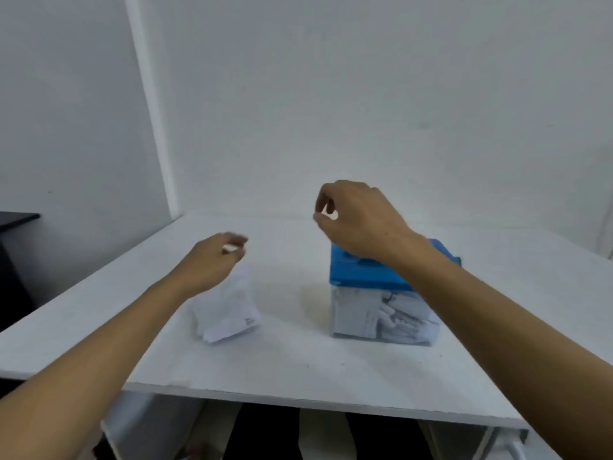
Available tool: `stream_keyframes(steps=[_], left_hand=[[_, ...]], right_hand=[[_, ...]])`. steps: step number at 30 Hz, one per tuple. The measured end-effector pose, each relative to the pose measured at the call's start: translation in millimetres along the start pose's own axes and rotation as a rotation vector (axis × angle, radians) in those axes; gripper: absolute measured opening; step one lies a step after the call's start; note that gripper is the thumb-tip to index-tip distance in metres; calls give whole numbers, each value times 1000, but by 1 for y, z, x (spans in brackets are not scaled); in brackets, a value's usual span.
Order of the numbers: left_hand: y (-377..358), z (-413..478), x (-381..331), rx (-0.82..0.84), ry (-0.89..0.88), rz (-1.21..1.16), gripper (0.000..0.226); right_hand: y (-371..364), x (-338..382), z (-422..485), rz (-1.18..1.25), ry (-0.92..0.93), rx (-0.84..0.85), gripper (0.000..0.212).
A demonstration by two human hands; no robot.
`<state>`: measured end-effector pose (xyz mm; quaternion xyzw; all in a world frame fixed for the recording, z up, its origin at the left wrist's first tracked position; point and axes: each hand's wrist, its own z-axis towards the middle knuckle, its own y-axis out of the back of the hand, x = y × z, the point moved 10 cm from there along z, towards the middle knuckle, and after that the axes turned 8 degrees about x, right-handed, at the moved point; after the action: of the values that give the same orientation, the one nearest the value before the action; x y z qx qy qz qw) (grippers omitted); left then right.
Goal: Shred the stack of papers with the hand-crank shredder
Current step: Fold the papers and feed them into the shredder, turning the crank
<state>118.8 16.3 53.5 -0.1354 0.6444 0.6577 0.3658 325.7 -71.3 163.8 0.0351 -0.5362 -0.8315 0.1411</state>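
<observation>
The hand-crank shredder [365, 277] has a blue top and a clear bin [381, 320] full of white strips; it stands right of centre on the white table [298, 366]. A small stack of white papers [229, 313] lies to its left. My left hand [212, 260] is above the stack and pinches the top edge of a sheet, which hangs down onto the pile. My right hand [358, 220] hovers over the shredder's top with fingers curled and thumb and forefinger nearly meeting; nothing clearly shows between them. My forearm hides much of the blue top.
White walls close off the table at the back and left. A dark piece of furniture [16, 260] stands beyond the table's left side. The table's front edge runs just above my legs [265, 433].
</observation>
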Motion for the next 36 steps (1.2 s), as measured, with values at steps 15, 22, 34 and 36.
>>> stream_keyframes(steps=[15, 22, 34, 36], left_hand=[[-20, -31, 116, -126, 106, 216, 40], [-20, -31, 114, -135, 105, 232, 39], [-22, -30, 112, -107, 89, 319, 31], [-24, -29, 113, -102, 89, 321, 33]], right_hand=[[-229, 94, 7, 97, -210, 409, 84], [-229, 70, 0, 392, -288, 276, 58], [-225, 51, 0, 919, -376, 152, 53], [-221, 48, 0, 988, -371, 128, 51]])
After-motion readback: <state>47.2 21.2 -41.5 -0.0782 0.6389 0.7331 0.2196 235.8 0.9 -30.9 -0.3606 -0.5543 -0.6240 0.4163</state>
